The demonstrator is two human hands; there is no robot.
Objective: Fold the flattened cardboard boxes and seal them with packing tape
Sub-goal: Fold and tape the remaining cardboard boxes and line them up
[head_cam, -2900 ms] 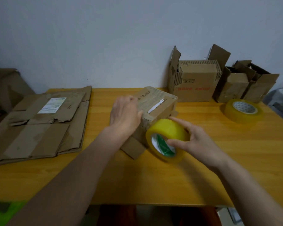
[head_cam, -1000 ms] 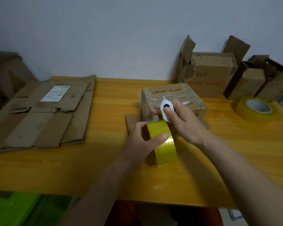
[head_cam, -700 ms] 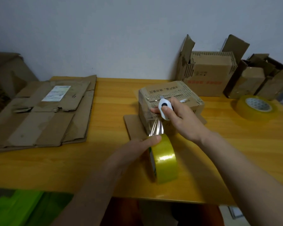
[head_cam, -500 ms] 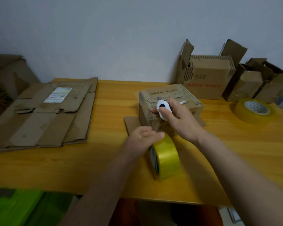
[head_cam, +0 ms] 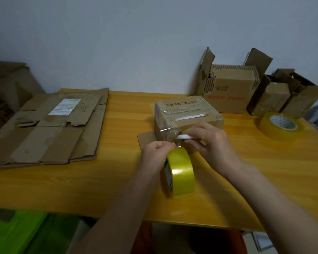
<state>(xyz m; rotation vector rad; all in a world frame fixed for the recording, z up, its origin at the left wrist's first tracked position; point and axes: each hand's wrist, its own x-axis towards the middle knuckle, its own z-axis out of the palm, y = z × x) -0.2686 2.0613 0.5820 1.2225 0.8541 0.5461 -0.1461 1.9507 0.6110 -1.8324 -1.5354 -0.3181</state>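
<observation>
Folded box (head_cam: 187, 114): just beyond both hands | left hand (head_cam: 157, 153): pinches clear tape strip above upright tape roll (head_cam: 180, 172) | right hand (head_cam: 211, 142): grips white cutter (head_cam: 184, 137) at strip | flattened boxes (head_cam: 50, 125): far left.

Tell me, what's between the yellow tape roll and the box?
A short stretch of clear tape, seen from the head camera, running from the tape roll to the box.

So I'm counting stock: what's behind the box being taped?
Behind the box, against the wall, stand three open cardboard boxes. Their insides can't be seen.
</observation>
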